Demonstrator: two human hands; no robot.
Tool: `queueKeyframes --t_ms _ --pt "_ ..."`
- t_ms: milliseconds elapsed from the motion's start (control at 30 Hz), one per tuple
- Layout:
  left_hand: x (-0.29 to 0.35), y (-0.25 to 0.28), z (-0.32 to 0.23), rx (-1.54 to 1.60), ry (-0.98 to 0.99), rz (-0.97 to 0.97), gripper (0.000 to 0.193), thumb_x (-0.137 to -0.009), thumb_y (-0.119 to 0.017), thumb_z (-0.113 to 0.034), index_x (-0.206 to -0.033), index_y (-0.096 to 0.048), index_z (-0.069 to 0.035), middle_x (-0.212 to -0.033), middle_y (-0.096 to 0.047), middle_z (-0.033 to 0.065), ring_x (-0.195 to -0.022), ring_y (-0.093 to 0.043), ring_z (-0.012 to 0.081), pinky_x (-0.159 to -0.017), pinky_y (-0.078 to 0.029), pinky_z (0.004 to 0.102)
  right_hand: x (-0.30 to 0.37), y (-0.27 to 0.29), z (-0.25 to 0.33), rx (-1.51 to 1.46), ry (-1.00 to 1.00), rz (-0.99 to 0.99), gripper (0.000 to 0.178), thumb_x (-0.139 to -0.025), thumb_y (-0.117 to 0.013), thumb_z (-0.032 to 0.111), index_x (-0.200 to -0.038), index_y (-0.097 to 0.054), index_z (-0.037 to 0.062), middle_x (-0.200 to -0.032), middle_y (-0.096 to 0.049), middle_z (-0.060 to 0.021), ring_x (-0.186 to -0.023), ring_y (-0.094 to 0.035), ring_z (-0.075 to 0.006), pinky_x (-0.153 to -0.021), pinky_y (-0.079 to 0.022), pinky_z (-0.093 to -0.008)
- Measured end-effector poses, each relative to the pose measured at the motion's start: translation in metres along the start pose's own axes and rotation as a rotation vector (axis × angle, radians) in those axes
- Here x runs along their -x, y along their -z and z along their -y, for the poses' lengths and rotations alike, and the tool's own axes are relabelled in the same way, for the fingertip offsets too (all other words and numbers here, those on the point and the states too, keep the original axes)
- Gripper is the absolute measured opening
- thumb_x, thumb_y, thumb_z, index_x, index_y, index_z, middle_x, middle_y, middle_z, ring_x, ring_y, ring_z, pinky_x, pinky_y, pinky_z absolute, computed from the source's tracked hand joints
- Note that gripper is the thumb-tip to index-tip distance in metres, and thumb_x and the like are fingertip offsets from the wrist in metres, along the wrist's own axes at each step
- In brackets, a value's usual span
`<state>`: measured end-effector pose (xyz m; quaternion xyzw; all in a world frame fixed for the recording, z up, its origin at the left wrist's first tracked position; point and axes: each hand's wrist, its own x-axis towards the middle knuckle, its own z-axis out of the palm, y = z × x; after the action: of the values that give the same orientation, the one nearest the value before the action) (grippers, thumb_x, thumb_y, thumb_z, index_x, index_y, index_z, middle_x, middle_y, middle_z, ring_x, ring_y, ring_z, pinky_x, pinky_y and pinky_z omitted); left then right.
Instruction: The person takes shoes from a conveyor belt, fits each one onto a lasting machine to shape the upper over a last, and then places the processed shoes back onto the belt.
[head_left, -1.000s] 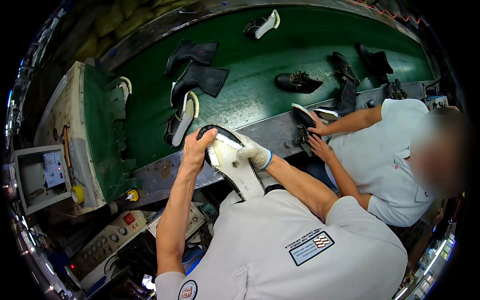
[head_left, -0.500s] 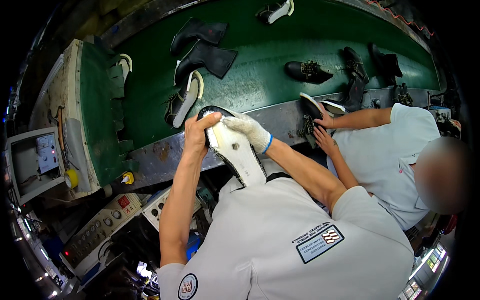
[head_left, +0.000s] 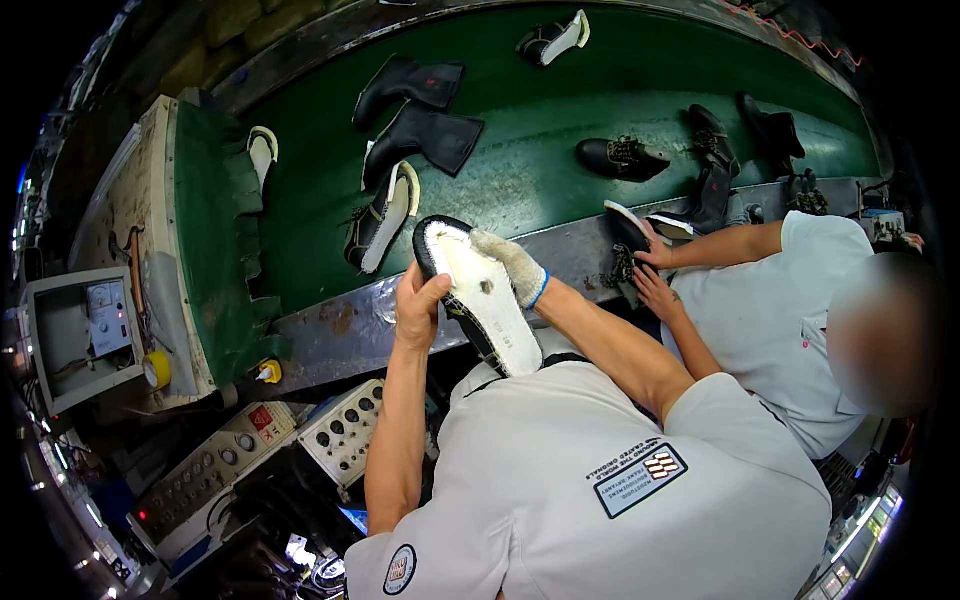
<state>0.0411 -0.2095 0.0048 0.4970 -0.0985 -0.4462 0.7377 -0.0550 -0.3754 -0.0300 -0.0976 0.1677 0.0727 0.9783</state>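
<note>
Belt (head_left: 560,130): green, several black boots and shoes lying on it, well apart. Shoe (head_left: 478,295) held sole-up just over the belt's near metal edge, above the lap. Judged light and fairly stiff, its pale sole rough, not slippery; best taken by the sides. Left hand (head_left: 420,308) is closed round the toe side. Right hand (head_left: 512,268), in a knit glove, is pressed flat on the sole. Control panel (head_left: 345,430) below the belt's near left corner: grey, with a red rectangular label. Yellow tape roll (head_left: 157,370) beside a grey meter box.
</note>
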Motion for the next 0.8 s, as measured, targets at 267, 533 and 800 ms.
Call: queueKeyframes --t_ms 267,533,800 --pt "-0.010 -0.020 0.001 -0.225 -0.086 -0.137 0.048 -0.095 -0.068 -0.019 -0.135 -0.054 0.004 -0.122 -0.064 0.0105 -0.107 -0.061 0.0179 -0.098 -0.046 0.0313 -0.012 0.011 -0.002 0.034 0.109 -0.087 0.038 -0.099 -0.064 0.028 -0.128 -0.063 0.0043 -0.114 -0.072 -0.0098 -0.097 -0.072 -0.0206 -0.084 -0.061 -0.0347" --pt "-0.043 0.014 0.040 -0.622 0.136 -0.350 0.065 -0.097 -0.070 -0.034 -0.142 -0.052 0.010 -0.122 -0.069 0.0177 -0.104 -0.066 0.0195 -0.087 -0.054 0.0325 -0.065 0.086 0.057 0.115 0.072 -0.417 0.035 -0.098 -0.063 0.042 -0.109 -0.073 0.0106 -0.100 -0.077 -0.0081 -0.079 -0.073 -0.0226 -0.074 -0.061 -0.0398" --pt "-0.003 0.063 0.065 -0.739 0.422 -0.400 0.043 -0.094 -0.070 -0.020 -0.125 -0.064 0.011 -0.113 -0.072 0.0174 -0.106 -0.067 0.0215 -0.096 -0.050 0.0323 -0.102 0.144 0.250 1.775 -0.211 -1.246 0.103 -0.087 -0.052 0.077 -0.147 -0.040 -0.0069 -0.123 -0.069 -0.0269 -0.115 -0.067 -0.0381 -0.096 -0.052 -0.0452"
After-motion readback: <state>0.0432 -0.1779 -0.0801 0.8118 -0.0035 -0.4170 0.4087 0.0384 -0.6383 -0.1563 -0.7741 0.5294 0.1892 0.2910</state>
